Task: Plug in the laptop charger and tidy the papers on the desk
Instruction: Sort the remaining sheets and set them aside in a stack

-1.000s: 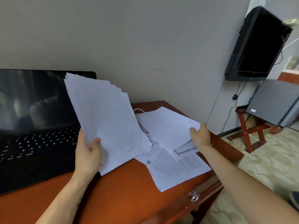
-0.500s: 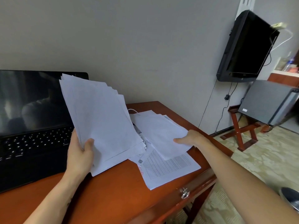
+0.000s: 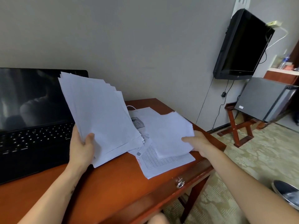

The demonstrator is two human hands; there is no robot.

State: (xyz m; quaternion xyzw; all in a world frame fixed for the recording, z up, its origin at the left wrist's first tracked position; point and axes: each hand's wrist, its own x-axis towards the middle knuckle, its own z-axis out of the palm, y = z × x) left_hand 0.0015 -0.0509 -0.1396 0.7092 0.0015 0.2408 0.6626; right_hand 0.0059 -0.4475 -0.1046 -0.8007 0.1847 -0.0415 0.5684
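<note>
My left hand (image 3: 81, 147) grips a fanned stack of white papers (image 3: 98, 117) by its lower edge, held tilted upright in front of the open black laptop (image 3: 29, 120). My right hand (image 3: 196, 142) pinches the right edge of a blank white sheet (image 3: 168, 133) and lifts it off the loose papers on the desk. Under it lies a printed sheet with a table (image 3: 161, 162). A white cable (image 3: 131, 109) and a small grey charger block (image 3: 137, 122) peek out behind the papers.
The reddish wooden desk (image 3: 116, 183) has a drawer with a metal handle (image 3: 180, 183) at its front. A black TV (image 3: 242, 46) hangs on the wall at the right, above a grey box (image 3: 265, 99) on a wooden stand. A metal bin (image 3: 288, 194) stands on the floor.
My right hand laid its sheet down on the pile, then took hold of a sheet at the right edge and raised it. The left hand's stack stays held up.
</note>
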